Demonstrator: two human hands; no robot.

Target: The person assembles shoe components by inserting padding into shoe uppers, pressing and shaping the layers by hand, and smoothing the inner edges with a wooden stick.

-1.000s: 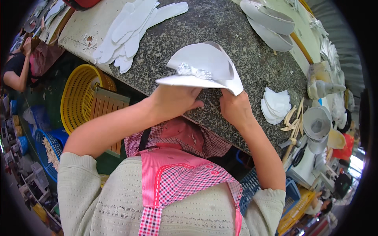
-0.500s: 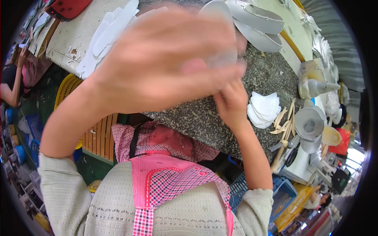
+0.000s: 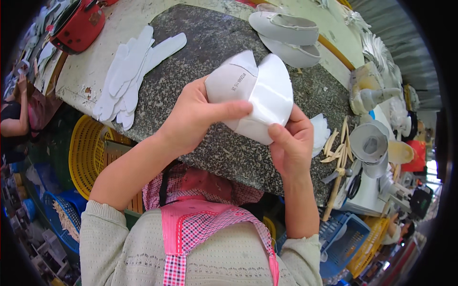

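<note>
Between my two hands is a white shoe upper [image 3: 269, 97], its glossy side facing up, with a seam across it and small printing on its duller flap. My left hand [image 3: 198, 112] grips the left side, thumb pressed on top near the seam and fingers hidden underneath. At the lower right edge, my right hand [image 3: 292, 143] pinches it between thumb and curled fingers. The piece is held above a dark speckled stone slab [image 3: 229, 155]. Just beyond my right hand lies a small stack of scalloped white pieces [image 3: 320, 131], partly covered by that hand.
Left on the bench fan out long white sole-shaped pieces [image 3: 126, 76], near a red pot [image 3: 78, 26]. Two white shoe uppers [image 3: 286, 28] sit at the far side. Beige strips [image 3: 339, 148], a wooden-handled tool [image 3: 332, 195] and a grimy container [image 3: 359, 90] line the right.
My left hand, blurred and close to the camera before, has come down and steadied on the upper. The upper, mostly covered before, now shows plainly. The sole-shaped pieces are uncovered.
</note>
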